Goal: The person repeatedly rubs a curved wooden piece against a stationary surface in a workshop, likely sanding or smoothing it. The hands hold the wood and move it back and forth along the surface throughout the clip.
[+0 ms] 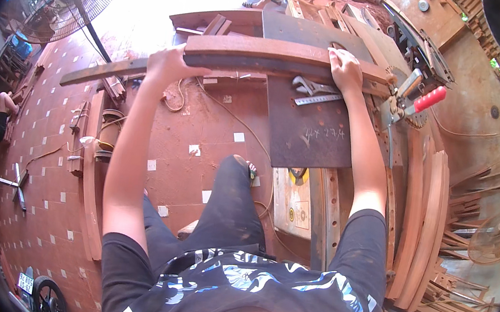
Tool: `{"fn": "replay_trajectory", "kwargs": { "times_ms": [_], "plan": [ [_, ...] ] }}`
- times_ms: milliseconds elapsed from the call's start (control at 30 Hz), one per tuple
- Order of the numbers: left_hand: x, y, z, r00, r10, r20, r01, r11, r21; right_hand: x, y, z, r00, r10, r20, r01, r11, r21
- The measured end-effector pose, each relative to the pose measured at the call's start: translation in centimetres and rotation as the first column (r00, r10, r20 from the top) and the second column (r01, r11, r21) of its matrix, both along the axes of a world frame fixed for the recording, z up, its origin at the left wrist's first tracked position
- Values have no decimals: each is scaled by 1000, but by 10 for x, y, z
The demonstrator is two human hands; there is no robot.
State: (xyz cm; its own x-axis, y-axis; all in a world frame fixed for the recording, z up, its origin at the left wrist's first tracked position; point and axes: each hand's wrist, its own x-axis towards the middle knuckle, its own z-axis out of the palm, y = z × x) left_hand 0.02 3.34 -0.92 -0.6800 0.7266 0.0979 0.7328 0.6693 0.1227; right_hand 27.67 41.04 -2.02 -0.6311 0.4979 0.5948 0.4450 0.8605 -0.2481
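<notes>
Left grip (pixel 169 64) and right grip (pixel 346 71) clasp a beam (pixel 256 48) overhanging the desk's (pixel 305 141) left edge; likely heavy, stiff: hold wide apart.

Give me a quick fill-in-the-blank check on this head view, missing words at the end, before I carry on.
1. Of the left hand and the right hand, the one nearer the clamp handle is the ____ hand.
2. The grip of that handle is coloured ____.
3. The number of the person's hands on the wooden beam is ____.
4. The adjustable wrench on the dark panel lies to the ____ of the right forearm.

Missing words: right; red; two; left.
</notes>
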Motion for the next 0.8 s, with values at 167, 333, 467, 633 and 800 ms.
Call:
{"fn": "replay_trajectory", "kwargs": {
  "times_ms": [167, 333, 467, 633, 800],
  "plan": [
    [-2, -5, -8, 996, 1, -89, 7, 995, 95, -5, -2, 2, 998, 1, 69, 1, 1000, -23],
    [3, -9, -14, 972, -19, -235, 71, 974, 215, -1, -13, 9, 997, 25, 80, -21, 999, -50],
    [5, -10, -22, 960, -22, -281, 119, 934, 336, 1, -10, 7, 994, 53, 97, -47, 997, -54],
    [5, -15, -24, 963, -38, -266, 137, 922, 363, 1, -23, 15, 992, 70, 101, -68, 997, -25],
    [7, -19, -19, 974, -27, -224, 105, 933, 344, 3, -31, 20, 987, 80, 137, -69, 994, -86]
  ]
}}
